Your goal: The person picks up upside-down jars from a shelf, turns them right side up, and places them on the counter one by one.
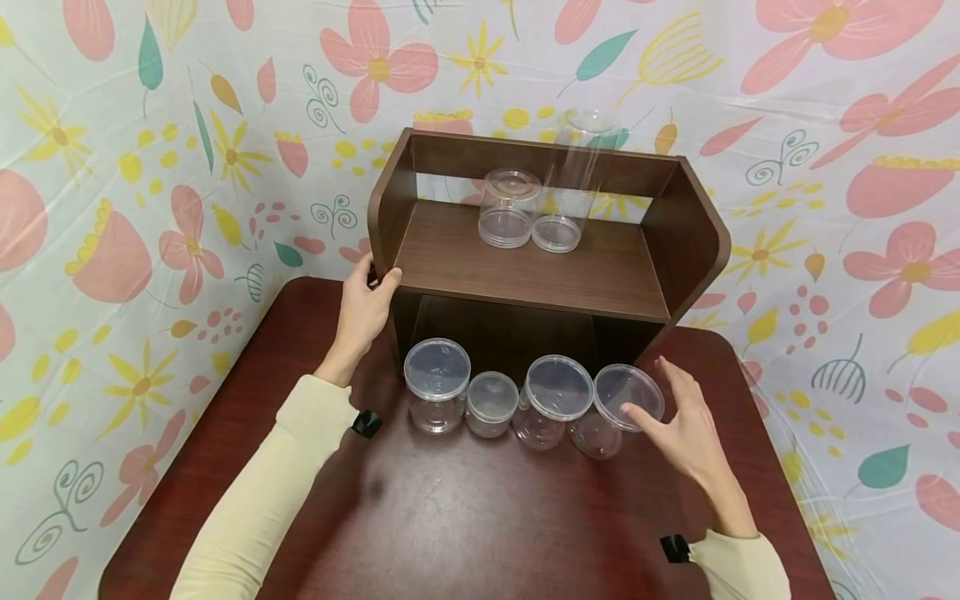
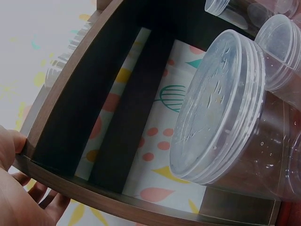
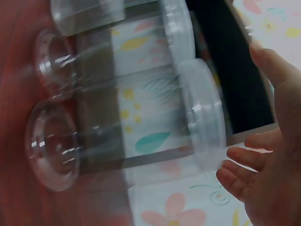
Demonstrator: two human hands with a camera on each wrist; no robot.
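A dark brown two-tier shelf (image 1: 525, 267) stands at the table's back, and the left hand (image 1: 363, 308) grips its left side panel at the middle board, seen also in the left wrist view as a hand (image 2: 23, 197) on the wooden edge. Clear lidded jars line the shelf's front: a wide one (image 1: 437, 383), a small one (image 1: 492, 404), a tall one (image 1: 555, 396) and another at right (image 1: 626, 398). Beside that rightmost jar (image 3: 155, 127) the right hand (image 1: 686, 425) has its fingers spread; in the right wrist view the hand (image 3: 268, 160) shows a gap from the lid.
On the upper board stand a short clear jar (image 1: 510, 208) and a tall clear cylinder (image 1: 572, 183). The dark red table (image 1: 442, 533) reaches out in front of the jars. Floral cloth (image 1: 180, 208) hangs behind and at both sides.
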